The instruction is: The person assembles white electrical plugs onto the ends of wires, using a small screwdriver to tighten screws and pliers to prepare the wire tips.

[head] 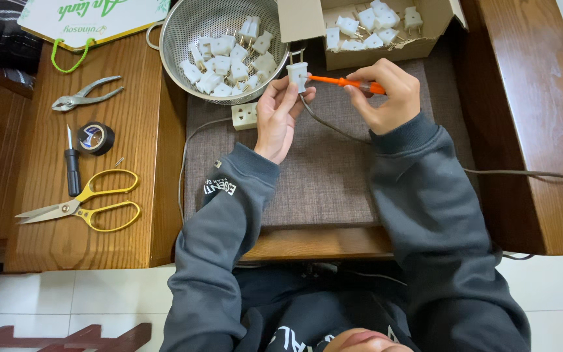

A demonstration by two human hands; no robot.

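Hands meet over the far edge of the grey woven mat (333, 182) that covers the middle of the wooden table (522, 130). Our left hand (280, 120) is clamped around a small white two-pin plastic plug (298, 73), pins pointing away from us, thumb and fingers gripping its body. Our right hand (386, 98) is closed on the orange-handled screwdriver (346, 82), held nearly level with its tip meeting the plug's side. A thin grey cord (522, 173) runs from the plug under the right wrist and off the table's right edge. Just beyond the plug, at the far edge, stand a round perforated metal colander (193, 26) heaped with similar white plugs and an open cardboard box (386, 52) holding more. A white square socket block (244, 115) lies on the mat just beside the left hand. On the left part of the table lie steel pliers (86, 94), a roll of black tape (96, 137), a black-handled screwdriver (72, 166) and yellow-handled scissors (79, 207), well apart from both hands. Judgement: the screw is being driven; we should keep the blade square in the slot, press along the shaft, hold the plug rigid, and keep the cord slack so the wire does not pull free.
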